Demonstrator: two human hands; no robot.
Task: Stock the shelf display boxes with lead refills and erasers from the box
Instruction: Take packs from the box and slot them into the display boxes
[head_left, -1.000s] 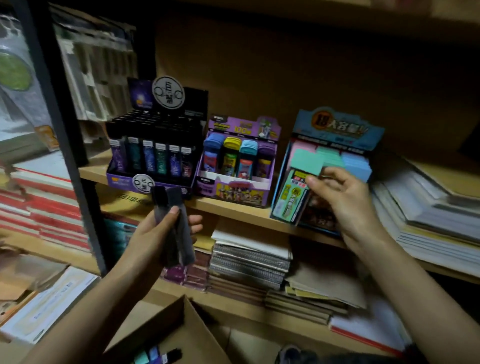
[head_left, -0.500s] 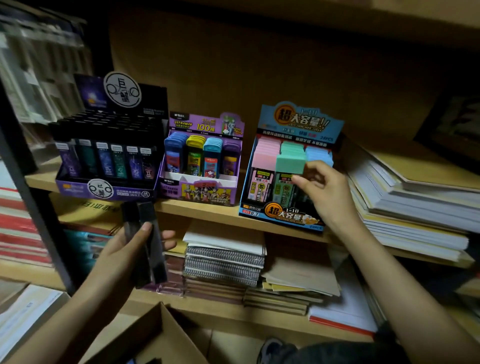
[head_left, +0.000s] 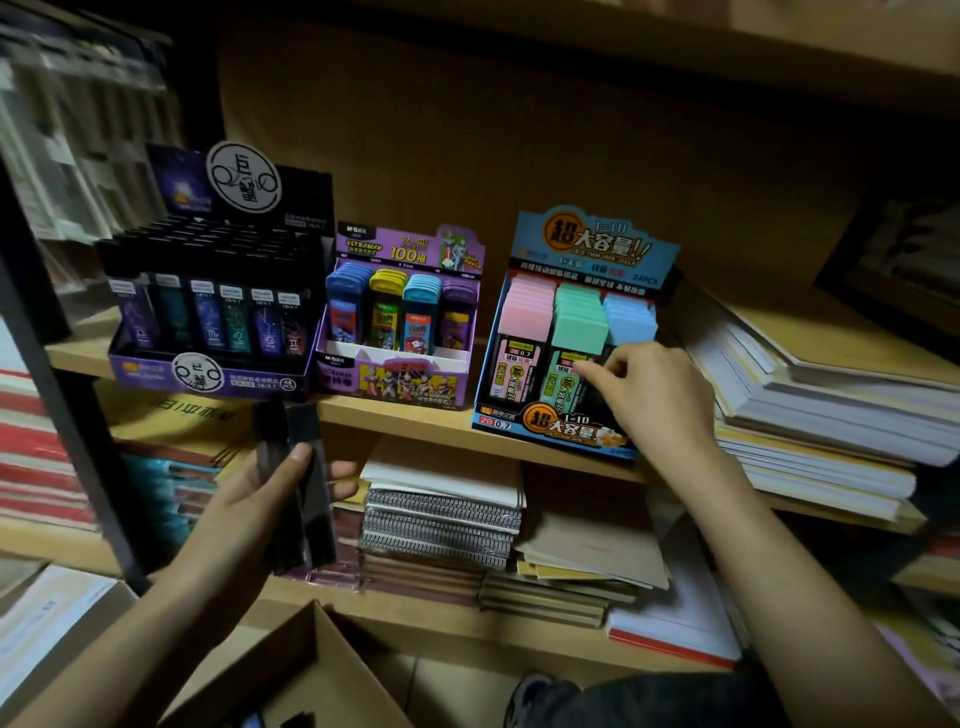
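On the upper wooden shelf in the head view, we see three display boxes side by side: a black display box at the left packed with dark refill cases, a purple display box in the middle with blue, yellow, light-blue and purple cases, and a blue display box at the right holding rows with pink, green and light-blue caps. Our right hand is at the front of the blue box, fingers curled and the index fingertip against the foremost green-capped case, which stands in the middle row; we cannot tell whether the hand pinches that case or only touches it. Our left hand hangs lower, below the edge of the shelf and under the black box, clasping two dark lead refill cases upright between the thumb and the fingers. An open cardboard box sits at the bottom of the view, near our left forearm, its inside too dark to read. Spiral notebooks lie stacked on the lower shelf, and tall paper stacks rest just beside the blue box on the right
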